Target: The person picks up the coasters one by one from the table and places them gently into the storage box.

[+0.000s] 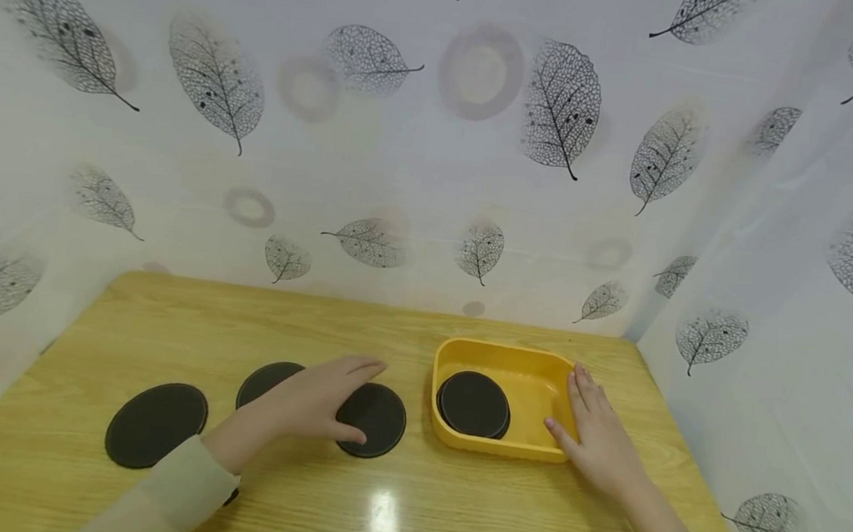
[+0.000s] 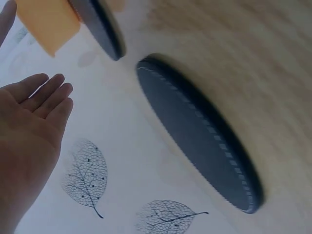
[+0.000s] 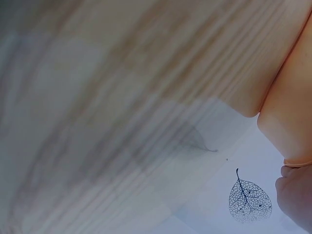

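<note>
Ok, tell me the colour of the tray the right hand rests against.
The tray is yellow, clearest in the head view; the right hand touches its right rim.

- An open left hand (image 2: 29,126), fingers straight, is seen beside a dark disc (image 2: 195,131).
- A second disc (image 2: 100,24) and a yellow tray (image 2: 46,22) are seen beyond.

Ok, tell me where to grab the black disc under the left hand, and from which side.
Take the black disc by its thin rim, fingers from above on opposite edges. It lies flat on the table, so no face is graspable; the left hand already hovers over it.
</note>
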Available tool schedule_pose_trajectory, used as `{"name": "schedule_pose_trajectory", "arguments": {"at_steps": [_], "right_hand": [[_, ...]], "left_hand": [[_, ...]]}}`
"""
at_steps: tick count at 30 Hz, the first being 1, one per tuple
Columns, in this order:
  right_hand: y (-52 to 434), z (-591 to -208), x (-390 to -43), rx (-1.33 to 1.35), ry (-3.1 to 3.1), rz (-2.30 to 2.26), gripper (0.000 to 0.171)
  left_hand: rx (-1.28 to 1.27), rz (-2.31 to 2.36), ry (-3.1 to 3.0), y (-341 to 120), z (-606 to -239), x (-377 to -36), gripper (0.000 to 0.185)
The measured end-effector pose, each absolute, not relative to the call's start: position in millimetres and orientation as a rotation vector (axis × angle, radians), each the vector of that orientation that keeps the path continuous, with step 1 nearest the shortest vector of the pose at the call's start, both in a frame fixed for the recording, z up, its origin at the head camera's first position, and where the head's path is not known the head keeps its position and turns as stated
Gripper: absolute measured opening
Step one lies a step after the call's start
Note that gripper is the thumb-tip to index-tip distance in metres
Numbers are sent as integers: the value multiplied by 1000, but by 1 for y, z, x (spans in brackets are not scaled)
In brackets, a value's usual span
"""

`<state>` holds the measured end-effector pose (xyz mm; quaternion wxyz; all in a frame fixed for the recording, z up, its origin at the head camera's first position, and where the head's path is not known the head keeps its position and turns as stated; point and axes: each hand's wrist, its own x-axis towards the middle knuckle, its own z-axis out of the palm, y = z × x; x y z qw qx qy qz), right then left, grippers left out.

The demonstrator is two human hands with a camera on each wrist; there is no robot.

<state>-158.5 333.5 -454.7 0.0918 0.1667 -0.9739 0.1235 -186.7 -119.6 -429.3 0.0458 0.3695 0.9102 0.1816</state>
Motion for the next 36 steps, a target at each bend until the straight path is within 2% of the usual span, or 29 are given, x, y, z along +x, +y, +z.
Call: {"name": "schedule_pose_trajectory", "arguments": {"at_steps": [7,12,36], "right_hand": [[333,-453,-158,489,-2902,369,86],[332,-451,-157,494,-2903,378,86],[332,-453,-158,503,-2889,384,85]], "left_hand": [[1061,508,2720,-125,-441,-186,118],[1047,465,2704,-124,-447,-186,123],[1085,460,2648,-124,-455,-188,104]]}}
